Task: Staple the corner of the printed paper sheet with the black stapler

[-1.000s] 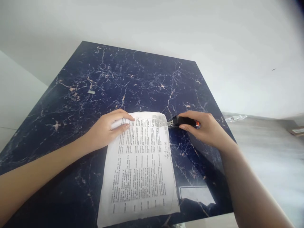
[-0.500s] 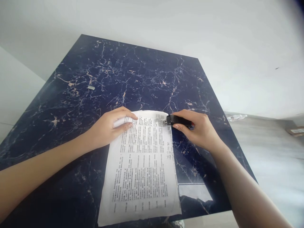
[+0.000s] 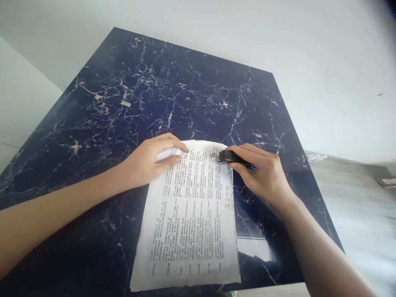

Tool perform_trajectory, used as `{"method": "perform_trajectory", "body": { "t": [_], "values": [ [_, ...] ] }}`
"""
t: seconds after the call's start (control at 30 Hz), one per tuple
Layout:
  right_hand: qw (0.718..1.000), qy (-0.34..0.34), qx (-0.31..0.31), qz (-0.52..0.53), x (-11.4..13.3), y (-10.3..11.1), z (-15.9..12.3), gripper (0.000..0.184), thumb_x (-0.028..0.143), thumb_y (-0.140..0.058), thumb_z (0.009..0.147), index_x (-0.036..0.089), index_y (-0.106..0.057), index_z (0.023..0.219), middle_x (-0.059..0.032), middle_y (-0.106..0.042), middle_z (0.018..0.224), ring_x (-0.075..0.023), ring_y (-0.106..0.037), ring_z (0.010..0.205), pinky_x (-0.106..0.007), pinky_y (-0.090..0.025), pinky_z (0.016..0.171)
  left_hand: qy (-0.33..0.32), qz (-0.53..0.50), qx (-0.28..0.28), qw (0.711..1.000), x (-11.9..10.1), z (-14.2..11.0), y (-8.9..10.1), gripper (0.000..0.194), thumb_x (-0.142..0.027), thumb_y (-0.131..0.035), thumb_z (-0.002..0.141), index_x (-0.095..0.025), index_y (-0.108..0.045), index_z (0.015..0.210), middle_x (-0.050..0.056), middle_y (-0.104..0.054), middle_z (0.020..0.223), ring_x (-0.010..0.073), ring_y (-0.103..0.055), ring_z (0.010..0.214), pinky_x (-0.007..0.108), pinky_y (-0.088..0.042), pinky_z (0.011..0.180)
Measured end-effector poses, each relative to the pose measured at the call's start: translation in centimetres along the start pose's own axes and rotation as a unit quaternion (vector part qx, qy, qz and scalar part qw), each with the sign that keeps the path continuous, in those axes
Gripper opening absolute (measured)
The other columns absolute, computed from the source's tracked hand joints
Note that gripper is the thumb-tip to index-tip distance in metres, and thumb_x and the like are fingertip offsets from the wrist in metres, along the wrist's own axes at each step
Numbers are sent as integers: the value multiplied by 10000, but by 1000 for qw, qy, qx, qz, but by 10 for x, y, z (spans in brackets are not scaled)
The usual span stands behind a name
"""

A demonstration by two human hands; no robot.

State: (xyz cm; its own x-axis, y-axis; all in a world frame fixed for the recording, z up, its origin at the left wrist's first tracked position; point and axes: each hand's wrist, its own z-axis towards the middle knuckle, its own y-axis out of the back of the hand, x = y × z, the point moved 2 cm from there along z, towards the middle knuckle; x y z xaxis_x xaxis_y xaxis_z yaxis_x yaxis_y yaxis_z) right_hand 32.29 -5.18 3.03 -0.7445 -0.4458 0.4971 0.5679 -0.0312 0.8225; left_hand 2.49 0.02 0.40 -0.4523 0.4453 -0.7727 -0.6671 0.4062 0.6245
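Printed sheets of paper [image 3: 192, 214] lie on the dark blue marbled table in front of me, their far edge slightly curved up. My left hand [image 3: 163, 159] pinches the paper's far left edge between thumb and fingers. In my right hand [image 3: 258, 167] is a black stapler [image 3: 233, 157], gripped between thumb and fingers. Its front end overlaps the paper's upper right edge, covering some of the print. Whether its jaws are pressed together cannot be made out.
The glossy table [image 3: 198, 99] reaches away from me. A small pale green box-like piece [image 3: 125, 104] lies at its far left. A pale wall stands behind, and crumpled clear plastic [image 3: 316, 157] is on the floor at the right.
The stapler's front end has moved further over the paper's right edge, and its front has tilted. My left hand keeps its hold. The whole view has shifted a little.
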Motion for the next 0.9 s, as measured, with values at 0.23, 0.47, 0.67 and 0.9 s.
{"method": "perform_trajectory", "body": {
  "t": [0.23,0.47,0.67,0.9],
  "values": [
    [1000,-9,-1,-3,2,-2,1,222,274,-613,1020,246,-728,1208,-79,-746,1078,-233,-715,956,-405,-588,856,0,-3,0,1000,1,0,-1,219,-340,-612,1017,-279,-735,1188,45,-700,1259,233,-673,1153,419,-541,1038],
    [1000,-13,7,-5,3,-1,1,227,275,-610,1015,262,-729,1208,-73,-742,1078,-236,-712,948,-407,-581,853,0,-3,-3,1000,-1,0,0,210,-319,-608,1014,-270,-733,1176,42,-702,1253,225,-674,1146,415,-535,1044],
    [1000,-25,10,-12,5,2,1,229,300,-588,1020,271,-735,1193,-75,-746,1063,-242,-709,922,-409,-585,815,9,-2,-3,1000,-2,0,1,234,-359,-603,1009,-265,-736,1177,58,-706,1251,244,-672,1150,444,-540,1049],
    [999,-40,1,-10,5,3,-1,216,322,-611,1013,274,-732,1185,-60,-738,1020,-230,-698,859,-370,-565,741,17,-4,-1,1000,-2,-3,3,238,-361,-599,1014,-273,-733,1190,51,-700,1261,240,-671,1151,429,-540,1043]
  ]
}}
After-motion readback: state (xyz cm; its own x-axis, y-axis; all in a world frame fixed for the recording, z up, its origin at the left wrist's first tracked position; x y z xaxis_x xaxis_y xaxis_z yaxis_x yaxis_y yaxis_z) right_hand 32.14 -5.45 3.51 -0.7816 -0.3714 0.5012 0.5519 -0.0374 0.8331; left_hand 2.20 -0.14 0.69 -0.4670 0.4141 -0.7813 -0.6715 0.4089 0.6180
